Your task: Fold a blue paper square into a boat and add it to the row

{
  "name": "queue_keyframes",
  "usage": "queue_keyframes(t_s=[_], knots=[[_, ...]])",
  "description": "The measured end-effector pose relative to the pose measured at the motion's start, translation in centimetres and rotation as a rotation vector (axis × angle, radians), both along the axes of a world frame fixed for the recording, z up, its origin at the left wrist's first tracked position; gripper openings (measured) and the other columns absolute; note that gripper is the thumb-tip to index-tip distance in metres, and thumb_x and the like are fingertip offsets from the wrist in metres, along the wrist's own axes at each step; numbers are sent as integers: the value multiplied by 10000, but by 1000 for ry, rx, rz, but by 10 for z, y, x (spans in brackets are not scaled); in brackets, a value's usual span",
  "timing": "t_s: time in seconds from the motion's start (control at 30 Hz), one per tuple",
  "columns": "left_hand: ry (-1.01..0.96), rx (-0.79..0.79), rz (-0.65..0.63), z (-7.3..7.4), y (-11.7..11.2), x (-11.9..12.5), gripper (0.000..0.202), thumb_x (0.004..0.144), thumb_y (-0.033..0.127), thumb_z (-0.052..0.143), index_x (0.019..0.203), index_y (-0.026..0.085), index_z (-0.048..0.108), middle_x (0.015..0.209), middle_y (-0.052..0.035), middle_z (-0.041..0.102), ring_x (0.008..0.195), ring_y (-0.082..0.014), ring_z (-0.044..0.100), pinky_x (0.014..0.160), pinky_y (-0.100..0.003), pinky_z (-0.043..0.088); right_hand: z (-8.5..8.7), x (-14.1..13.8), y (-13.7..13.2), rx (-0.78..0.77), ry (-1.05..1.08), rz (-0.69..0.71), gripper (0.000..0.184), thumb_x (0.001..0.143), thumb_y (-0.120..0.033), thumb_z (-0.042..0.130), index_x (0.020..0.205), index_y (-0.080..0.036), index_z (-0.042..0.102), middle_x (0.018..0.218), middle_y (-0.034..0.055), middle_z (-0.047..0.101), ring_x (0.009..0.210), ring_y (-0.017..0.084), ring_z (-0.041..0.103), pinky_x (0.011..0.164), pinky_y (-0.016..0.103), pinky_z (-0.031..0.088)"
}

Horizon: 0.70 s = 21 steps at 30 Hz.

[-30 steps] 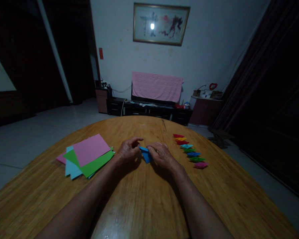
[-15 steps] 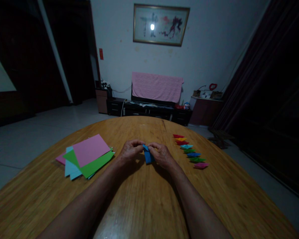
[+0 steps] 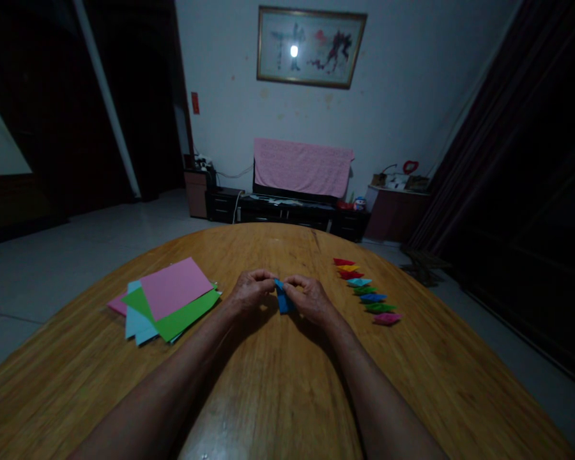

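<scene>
Folded blue paper strip (image 3: pixel 283 300), long axis pointing straight ahead, top end pinched between closed fingers (image 3: pixel 268 275) of left hand (image 3: pixel 251 289) and right hand (image 3: pixel 309 299), both equally near.

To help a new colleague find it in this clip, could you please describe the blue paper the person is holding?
On the wooden table, look between the stack of coloured paper sheets and the row of small folded paper shapes. There the left hand and right hand pinch a narrow folded strip of blue paper, the only paper being held.
</scene>
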<state>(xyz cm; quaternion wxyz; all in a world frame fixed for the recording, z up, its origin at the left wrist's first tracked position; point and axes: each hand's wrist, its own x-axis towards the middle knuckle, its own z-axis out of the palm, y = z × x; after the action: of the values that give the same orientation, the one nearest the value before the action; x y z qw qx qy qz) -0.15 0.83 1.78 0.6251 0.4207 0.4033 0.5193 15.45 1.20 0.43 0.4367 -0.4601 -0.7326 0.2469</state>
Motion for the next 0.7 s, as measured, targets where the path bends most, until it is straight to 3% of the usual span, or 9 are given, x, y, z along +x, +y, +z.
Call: queue_keyframes(t_s=[0.27,0.53,0.7], knots=[[-3,23,-27,2,-2,0,80,573,150,688,618,158,621,493,26,520,405,-77,458,429,-212,310,3,-2,-1,-66,45,12,212,807,-294,527,754,-173,693,718,14,649,695,153,582,661,271,441],[-11,59,-21,-12,5,2,88,584,174,685,637,156,618,481,30,505,399,-80,443,411,-208,307,-3,-4,2,-123,82,-7,232,790,-350,554,700,-169,668,660,2,591,638,135,521,577,249,406],[1,38,-29,-5,2,2,127,568,188,723,648,148,634,499,24,533,414,-74,455,428,-203,317,-6,-2,4,-145,135,-23,242,773,-361,561,671,-161,653,644,6,569,612,127,491,546,240,393]])
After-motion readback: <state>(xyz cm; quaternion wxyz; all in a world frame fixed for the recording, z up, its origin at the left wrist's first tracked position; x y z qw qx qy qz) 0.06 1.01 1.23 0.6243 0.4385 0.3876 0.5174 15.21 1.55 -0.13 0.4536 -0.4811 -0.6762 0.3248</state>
